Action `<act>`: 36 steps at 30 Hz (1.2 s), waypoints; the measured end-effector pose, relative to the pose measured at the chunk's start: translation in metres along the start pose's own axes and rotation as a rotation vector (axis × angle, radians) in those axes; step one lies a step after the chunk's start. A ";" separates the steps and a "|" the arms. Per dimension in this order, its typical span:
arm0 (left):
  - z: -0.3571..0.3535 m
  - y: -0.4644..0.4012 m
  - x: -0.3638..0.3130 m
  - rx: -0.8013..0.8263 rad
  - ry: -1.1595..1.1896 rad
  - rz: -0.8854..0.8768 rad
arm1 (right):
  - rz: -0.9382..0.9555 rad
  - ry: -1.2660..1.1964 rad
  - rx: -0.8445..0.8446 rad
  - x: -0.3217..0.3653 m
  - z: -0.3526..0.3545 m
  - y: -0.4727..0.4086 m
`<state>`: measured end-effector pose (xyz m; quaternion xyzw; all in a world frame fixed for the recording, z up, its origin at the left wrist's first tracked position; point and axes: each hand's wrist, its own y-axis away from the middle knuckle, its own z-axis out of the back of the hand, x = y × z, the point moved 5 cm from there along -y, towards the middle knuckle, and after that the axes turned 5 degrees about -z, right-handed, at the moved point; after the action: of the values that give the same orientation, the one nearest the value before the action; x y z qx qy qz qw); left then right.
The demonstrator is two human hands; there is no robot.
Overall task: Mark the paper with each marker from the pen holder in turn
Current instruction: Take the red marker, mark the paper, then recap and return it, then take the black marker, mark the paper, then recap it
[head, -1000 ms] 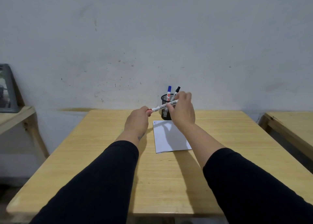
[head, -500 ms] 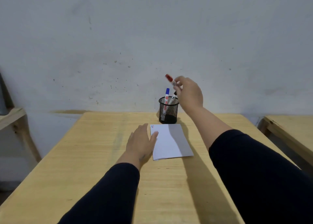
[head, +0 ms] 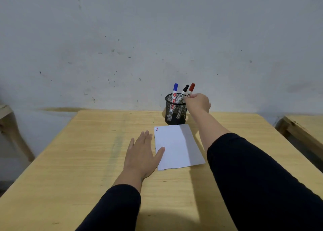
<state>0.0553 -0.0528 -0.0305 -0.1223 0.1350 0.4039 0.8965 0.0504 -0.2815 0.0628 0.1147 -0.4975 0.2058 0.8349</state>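
A black mesh pen holder (head: 175,114) stands at the far edge of the wooden table (head: 87,161). A blue-capped marker (head: 175,91) and a black-capped marker (head: 183,92) lean in it. My right hand (head: 198,102) pinches the red-capped marker (head: 191,90) at the holder's right rim, its lower end inside the holder. The white paper (head: 178,146) lies in front of the holder, with small blue and red marks at its top left corner. My left hand (head: 142,154) rests flat on the table, its thumb on the paper's left edge.
A stained white wall rises right behind the table. Another wooden table (head: 304,127) stands to the right, across a gap. A wooden frame (head: 7,124) shows at the left edge.
My left hand let go of the red marker and settled flat beside the paper. My right hand carried the capped red marker up and lowered it into the holder.
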 end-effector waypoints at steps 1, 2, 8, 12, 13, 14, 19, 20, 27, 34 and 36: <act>0.000 0.000 0.000 0.000 0.003 -0.001 | -0.027 0.001 0.003 -0.002 -0.002 -0.001; 0.000 0.000 0.000 0.002 0.002 -0.001 | -0.045 -0.002 0.009 -0.003 -0.004 -0.002; 0.001 0.001 -0.001 0.010 -0.011 -0.006 | -0.071 -0.070 0.047 0.006 -0.006 -0.008; 0.002 0.002 -0.002 0.008 -0.017 -0.005 | -0.077 -0.023 0.105 0.020 -0.009 -0.013; 0.002 0.002 -0.002 0.006 -0.014 -0.005 | -0.082 -0.017 0.124 0.020 -0.012 -0.016; 0.002 0.002 -0.002 0.004 -0.012 -0.006 | -0.088 -0.017 0.146 0.020 -0.016 -0.018; 0.002 0.001 -0.002 -0.009 0.001 0.002 | -0.100 -0.033 0.155 0.015 -0.030 -0.030; 0.002 0.000 -0.002 -0.010 0.004 0.003 | -0.103 -0.038 0.131 0.015 -0.030 -0.031; 0.001 -0.001 0.000 -0.002 0.009 -0.001 | 0.000 -0.146 0.053 0.033 -0.023 -0.034; 0.000 0.000 0.001 0.013 0.003 -0.013 | 0.314 -0.437 0.005 0.106 0.034 -0.007; 0.000 0.000 0.000 0.021 0.002 -0.013 | 0.382 -0.510 0.019 0.118 0.049 0.010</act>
<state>0.0556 -0.0526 -0.0300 -0.1141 0.1394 0.3963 0.9002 0.0571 -0.2654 0.1896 0.0749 -0.7015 0.3280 0.6283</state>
